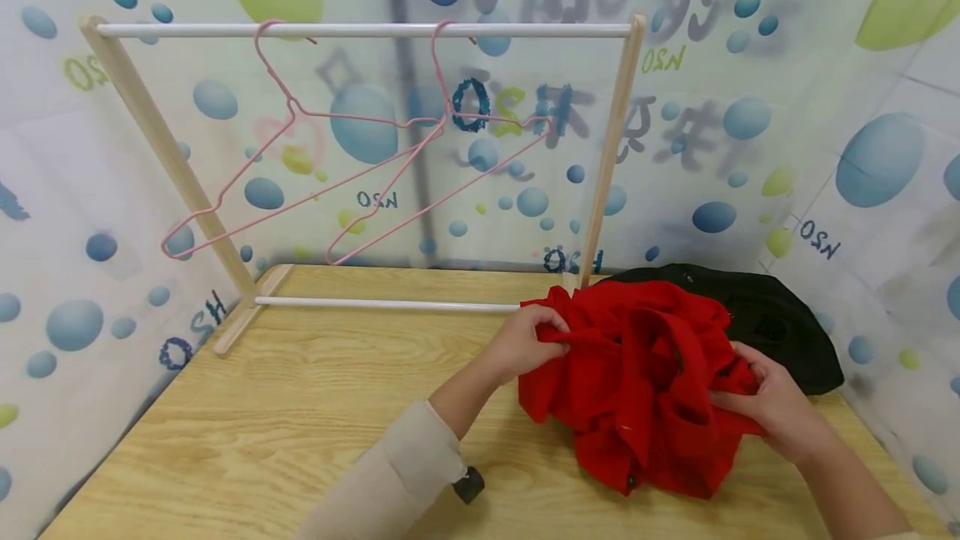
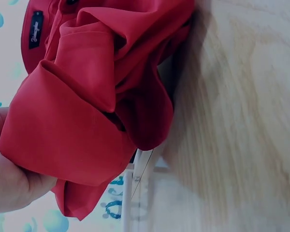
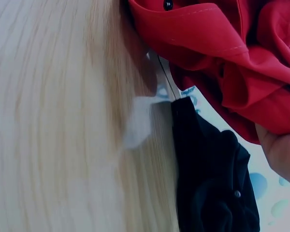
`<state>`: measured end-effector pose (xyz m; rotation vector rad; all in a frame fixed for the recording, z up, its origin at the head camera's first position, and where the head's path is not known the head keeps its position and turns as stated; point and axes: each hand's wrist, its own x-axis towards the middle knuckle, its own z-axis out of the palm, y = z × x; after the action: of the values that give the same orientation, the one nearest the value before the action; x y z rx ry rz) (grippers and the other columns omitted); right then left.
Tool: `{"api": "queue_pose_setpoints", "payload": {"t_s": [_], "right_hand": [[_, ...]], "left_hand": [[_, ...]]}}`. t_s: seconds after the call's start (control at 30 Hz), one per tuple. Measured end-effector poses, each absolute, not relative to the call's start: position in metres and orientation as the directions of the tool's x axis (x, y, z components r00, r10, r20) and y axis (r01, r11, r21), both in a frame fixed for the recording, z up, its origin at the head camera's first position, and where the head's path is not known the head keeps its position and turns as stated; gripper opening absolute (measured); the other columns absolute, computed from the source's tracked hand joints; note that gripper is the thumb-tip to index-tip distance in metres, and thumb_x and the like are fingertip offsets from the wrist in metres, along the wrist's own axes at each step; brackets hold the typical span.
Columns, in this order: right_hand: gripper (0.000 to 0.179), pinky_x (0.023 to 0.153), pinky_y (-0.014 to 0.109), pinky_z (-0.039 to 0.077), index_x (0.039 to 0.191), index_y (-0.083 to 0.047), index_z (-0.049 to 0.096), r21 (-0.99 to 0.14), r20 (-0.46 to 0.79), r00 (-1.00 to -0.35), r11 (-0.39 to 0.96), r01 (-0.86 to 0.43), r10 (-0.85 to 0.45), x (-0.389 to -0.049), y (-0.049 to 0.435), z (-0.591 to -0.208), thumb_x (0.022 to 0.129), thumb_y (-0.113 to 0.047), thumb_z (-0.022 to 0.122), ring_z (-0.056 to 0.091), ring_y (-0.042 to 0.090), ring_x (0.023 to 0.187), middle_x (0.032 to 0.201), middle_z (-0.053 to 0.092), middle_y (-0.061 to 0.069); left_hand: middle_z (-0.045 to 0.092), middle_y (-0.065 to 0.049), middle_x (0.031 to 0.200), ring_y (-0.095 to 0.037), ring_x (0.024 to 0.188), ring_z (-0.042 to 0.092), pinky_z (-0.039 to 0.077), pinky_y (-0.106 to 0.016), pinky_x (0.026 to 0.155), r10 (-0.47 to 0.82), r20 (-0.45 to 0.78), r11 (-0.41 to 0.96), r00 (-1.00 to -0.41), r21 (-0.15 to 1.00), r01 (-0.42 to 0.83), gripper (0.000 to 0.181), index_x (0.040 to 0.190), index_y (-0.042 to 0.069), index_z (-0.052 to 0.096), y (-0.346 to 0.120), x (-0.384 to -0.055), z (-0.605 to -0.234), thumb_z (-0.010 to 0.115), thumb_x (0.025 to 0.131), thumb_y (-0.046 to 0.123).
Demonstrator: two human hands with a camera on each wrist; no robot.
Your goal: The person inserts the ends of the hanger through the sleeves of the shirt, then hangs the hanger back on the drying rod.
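Observation:
A crumpled red shirt (image 1: pixel 637 390) is held up over the right part of the table, bunched in folds. My left hand (image 1: pixel 523 344) pinches its left edge between thumb and fingers. On the other side my right hand (image 1: pixel 780 407) grips the cloth, thumb in front. A dark label (image 2: pixel 35 30) shows inside the shirt's collar in the left wrist view, and a dark button (image 3: pixel 168 5) in the right wrist view. Behind the shirt lies a black garment (image 1: pixel 780 323), partly hidden by it.
A clothes rack with a white top rail (image 1: pixel 360 30) and wooden posts stands at the back of the table (image 1: pixel 337 407). Two pink hangers hang on it, a left hanger (image 1: pixel 225 232) and a right hanger (image 1: pixel 442 198). A small black object (image 1: pixel 469 485) sits by my left sleeve.

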<state>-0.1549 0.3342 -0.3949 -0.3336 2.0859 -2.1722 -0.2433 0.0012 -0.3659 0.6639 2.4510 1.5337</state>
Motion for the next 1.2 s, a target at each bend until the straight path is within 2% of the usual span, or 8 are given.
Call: {"api": "queue_pose_setpoints", "payload": {"t_s": [0.37,0.87,1.0,1.2], "right_hand": [[0.048,0.075,0.036,0.057,0.119,-0.024,0.058,-0.993,0.113,-0.963,-0.058,-0.102,-0.245,-0.162,0.303,-0.389,0.087,0.011,0.06,0.066,0.015,0.092,0.107,0.067,-0.004],[0.045,0.078,0.037,0.057,0.121,-0.02,0.055,-0.997,0.075,-0.96,-0.013,-0.074,-0.27,-0.18,0.266,-0.394,0.085,0.005,0.067,0.066,0.017,0.093,0.107,0.067,-0.002],[0.048,0.08,0.038,0.056,0.125,-0.016,0.053,-0.999,0.035,-0.964,0.028,-0.045,-0.265,-0.189,0.255,-0.392,0.084,0.002,0.07,0.065,0.02,0.095,0.11,0.065,0.0],[0.059,0.083,0.038,0.055,0.134,-0.004,0.044,-0.992,-0.022,-0.967,0.125,-0.01,-0.252,-0.203,0.235,-0.384,0.083,-0.003,0.074,0.062,0.023,0.1,0.117,0.061,0.009]], "left_hand": [[0.061,-0.001,0.096,-0.019,0.091,0.056,0.049,-0.032,0.08,0.447,0.106,0.357,-0.888,0.889,0.286,0.008,0.09,0.008,0.067,-0.029,-0.242,-0.359,0.07,0.086,0.002],[0.06,-0.003,0.099,-0.022,0.098,0.054,0.048,-0.034,0.081,0.378,0.132,0.374,-0.916,0.884,0.281,0.011,0.093,0.008,0.065,-0.071,-0.24,-0.36,0.071,0.086,0.003],[0.061,-0.003,0.097,-0.023,0.097,0.054,0.048,-0.034,0.079,0.358,0.136,0.375,-0.924,0.885,0.275,0.012,0.093,0.007,0.065,-0.082,-0.239,-0.359,0.071,0.085,0.002],[0.06,-0.004,0.096,-0.023,0.095,0.055,0.048,-0.033,0.078,0.326,0.137,0.383,-0.935,0.885,0.264,0.013,0.092,0.007,0.064,-0.099,-0.241,-0.36,0.072,0.084,0.0]]}}
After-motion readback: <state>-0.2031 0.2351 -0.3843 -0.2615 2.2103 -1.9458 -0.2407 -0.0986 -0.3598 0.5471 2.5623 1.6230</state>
